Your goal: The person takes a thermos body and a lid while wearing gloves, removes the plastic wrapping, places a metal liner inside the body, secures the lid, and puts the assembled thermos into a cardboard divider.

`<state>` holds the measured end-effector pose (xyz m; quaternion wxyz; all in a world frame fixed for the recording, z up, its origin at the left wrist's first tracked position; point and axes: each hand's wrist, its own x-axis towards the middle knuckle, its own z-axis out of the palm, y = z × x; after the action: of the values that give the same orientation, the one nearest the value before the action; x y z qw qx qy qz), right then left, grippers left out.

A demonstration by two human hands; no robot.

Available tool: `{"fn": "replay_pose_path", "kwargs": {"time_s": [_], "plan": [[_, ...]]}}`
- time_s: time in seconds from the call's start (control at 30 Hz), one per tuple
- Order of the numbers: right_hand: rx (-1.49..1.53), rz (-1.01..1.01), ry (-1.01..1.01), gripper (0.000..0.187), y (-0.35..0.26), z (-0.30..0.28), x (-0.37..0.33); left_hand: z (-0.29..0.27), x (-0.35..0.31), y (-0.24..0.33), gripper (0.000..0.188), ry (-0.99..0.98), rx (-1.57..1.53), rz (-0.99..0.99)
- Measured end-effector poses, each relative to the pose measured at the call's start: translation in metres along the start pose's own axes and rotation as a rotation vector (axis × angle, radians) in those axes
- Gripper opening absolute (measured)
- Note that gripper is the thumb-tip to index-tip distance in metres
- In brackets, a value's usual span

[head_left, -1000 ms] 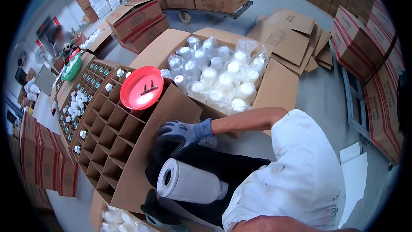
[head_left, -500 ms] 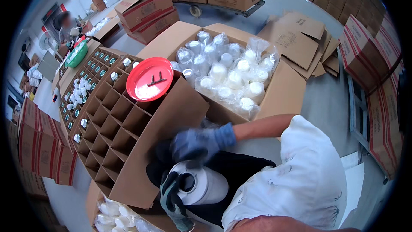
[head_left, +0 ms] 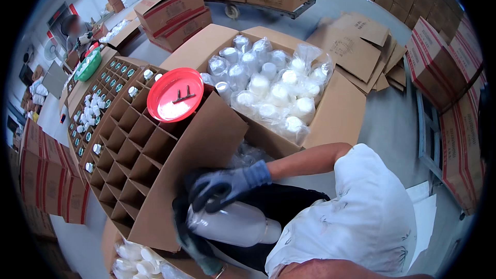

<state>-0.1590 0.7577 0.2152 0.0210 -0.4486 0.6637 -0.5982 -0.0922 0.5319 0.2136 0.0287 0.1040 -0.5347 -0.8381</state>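
Note:
A white, slightly see-through bottle (head_left: 232,225) lies tilted across my lap, its narrower end toward my body. My left hand (head_left: 199,250), in a dark green-grey glove, is closed around its far left end, with the fingers partly hidden behind it. From above, my right hand (head_left: 222,183), in a blue-grey glove with dark fingertips, curls over the same end, thumb and fingers bent against it. Just beyond my hands stands a carton with cardboard dividers (head_left: 134,150). On its corner rests a red round tray (head_left: 175,95) with two small dark metal pieces (head_left: 183,94).
An open carton (head_left: 336,113) of white, plastic-wrapped bottles (head_left: 268,88) stands ahead; another batch (head_left: 142,261) sits at lower left. Flattened cardboard (head_left: 356,46), stacked cartons (head_left: 442,67) and a loaded trolley (head_left: 274,8) lie around. Another person (head_left: 77,33) is at far left, near a green basket (head_left: 89,65).
The bottle has turned from standing with its ringed opening toward me to lying over, narrow end toward my body. My right hand has moved down and left onto it; my left hand has shifted left.

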Motion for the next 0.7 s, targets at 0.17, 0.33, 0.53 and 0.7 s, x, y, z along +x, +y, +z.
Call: {"fn": "replay_pose_path", "kwargs": {"time_s": [0.17,0.33,0.53,0.7], "plan": [[0.065,0.466,0.047,0.028,0.021,-0.015,-0.005,-0.018,0.012,0.004,0.057,-0.368,0.716,0.451],[-0.303,0.204,0.014,0.059,0.009,0.012,0.054,-0.015,0.046,-0.009,0.059,-0.118,0.295,0.172],[-0.127,-0.328,0.194,0.074,0.032,0.019,0.105,-0.010,0.068,0.001,0.064,-0.185,0.460,0.347],[-0.371,-0.146,0.108,0.064,0.043,0.011,0.121,0.006,0.082,-0.004,0.065,-0.187,-0.529,0.175]]}}
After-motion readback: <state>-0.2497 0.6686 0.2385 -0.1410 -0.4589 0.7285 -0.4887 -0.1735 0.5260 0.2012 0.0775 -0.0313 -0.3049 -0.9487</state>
